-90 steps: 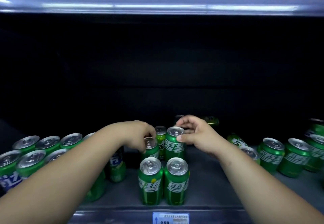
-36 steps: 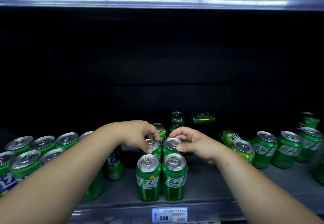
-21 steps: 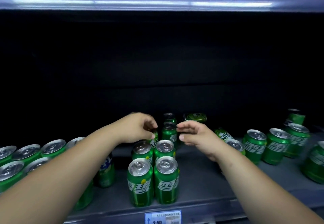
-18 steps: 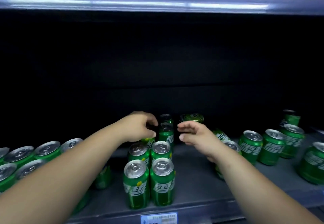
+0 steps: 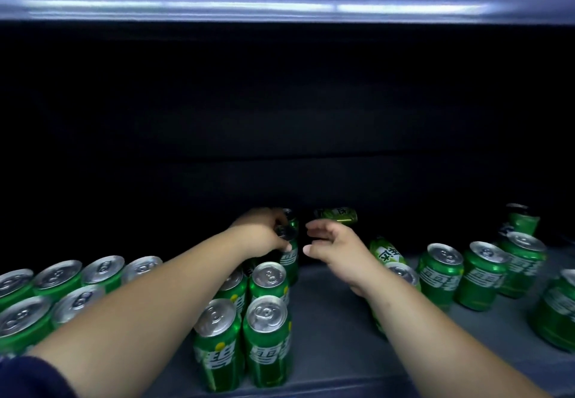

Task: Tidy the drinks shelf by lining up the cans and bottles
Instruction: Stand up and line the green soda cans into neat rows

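Observation:
Green soda cans stand in two short columns mid-shelf, with the front pair (image 5: 241, 343) nearest me and a second pair (image 5: 269, 277) behind it. My left hand (image 5: 259, 234) reaches past them and grips the top of a third-row can (image 5: 290, 259) between thumb and fingers. Just right of that can, my right hand (image 5: 334, 243) hovers with thumb and fingers spread and holds nothing. One can (image 5: 336, 214) lies on its side at the back, and another (image 5: 385, 249) leans tilted beside my right wrist.
A packed block of upright cans (image 5: 62, 282) fills the left of the shelf (image 5: 336, 329). Several loose upright cans (image 5: 482, 273) stand scattered at the right. Above hangs the lit upper shelf edge (image 5: 280, 8); the back is dark.
Both hands left the second-row can tops and reached farther back. My left hand now grips a third-row can, and my right hand has come free beside it.

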{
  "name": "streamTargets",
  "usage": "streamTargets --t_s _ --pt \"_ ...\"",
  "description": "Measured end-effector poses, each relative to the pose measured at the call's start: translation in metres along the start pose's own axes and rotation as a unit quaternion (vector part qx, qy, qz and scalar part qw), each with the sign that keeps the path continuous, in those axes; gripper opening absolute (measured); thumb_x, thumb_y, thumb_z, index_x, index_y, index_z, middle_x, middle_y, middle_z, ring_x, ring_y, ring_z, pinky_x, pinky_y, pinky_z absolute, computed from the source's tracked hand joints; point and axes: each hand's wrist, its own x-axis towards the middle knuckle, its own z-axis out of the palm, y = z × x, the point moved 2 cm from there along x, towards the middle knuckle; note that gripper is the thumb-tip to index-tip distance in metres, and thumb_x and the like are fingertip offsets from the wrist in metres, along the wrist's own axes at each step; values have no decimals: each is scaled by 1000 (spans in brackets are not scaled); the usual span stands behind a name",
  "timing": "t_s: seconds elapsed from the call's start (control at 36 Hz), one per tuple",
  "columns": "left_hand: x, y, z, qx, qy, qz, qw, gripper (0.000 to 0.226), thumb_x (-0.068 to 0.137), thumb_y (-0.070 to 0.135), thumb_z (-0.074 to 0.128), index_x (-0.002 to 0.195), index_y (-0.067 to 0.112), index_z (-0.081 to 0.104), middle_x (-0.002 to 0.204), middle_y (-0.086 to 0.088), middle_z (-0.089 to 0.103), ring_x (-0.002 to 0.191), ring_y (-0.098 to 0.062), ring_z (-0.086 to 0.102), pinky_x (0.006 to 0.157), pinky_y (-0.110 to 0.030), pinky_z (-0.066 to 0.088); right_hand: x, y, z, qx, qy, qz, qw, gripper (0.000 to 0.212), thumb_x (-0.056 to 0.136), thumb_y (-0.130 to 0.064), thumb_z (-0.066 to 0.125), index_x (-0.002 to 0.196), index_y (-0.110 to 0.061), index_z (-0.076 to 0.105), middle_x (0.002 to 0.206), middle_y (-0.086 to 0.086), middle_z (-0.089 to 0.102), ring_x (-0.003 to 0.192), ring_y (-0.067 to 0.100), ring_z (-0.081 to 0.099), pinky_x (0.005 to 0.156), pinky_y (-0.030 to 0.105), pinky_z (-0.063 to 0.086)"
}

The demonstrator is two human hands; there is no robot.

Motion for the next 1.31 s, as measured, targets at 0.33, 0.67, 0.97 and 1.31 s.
streamTargets --t_s 0.33,0.67,0.97,1.31 --pt "-28 0 -35 -236 117 62 963 52 64 22 88 101 37 56 105 8 65 96 -20 65 79 -37 55 -9 -18 -11 39 11 -47 998 48 83 3 74 116 -27 58 132 2 61 119 19 59 92 26 50" --pt "-53 49 -18 -259 64 138 954 36 60 26 87 89 23 67 93 1 70 87 -18 68 78 -44 54 -75 -23 -114 -73 27 -106 991 44 69 -18 87 100 -43 71 117 -8 71 115 5 64 104 34 50" --pt "-58 90 29 -207 -35 150 966 38 67 11 88 92 26 63 93 7 71 88 -14 68 78 -33 56 -99 39 -127 -277 37 -43 959 76 67 -36 87 132 -41 49 131 -14 57 122 10 56 105 34 47" --pt "-80 100 42 -196 -43 96 975 42 66 9 86 96 28 63 98 8 69 94 -21 68 84 -43 56 -58 35 -100 -259 36 -45 964 76 85 -26 77 148 -32 36 140 -1 55 123 18 53 93 26 40"
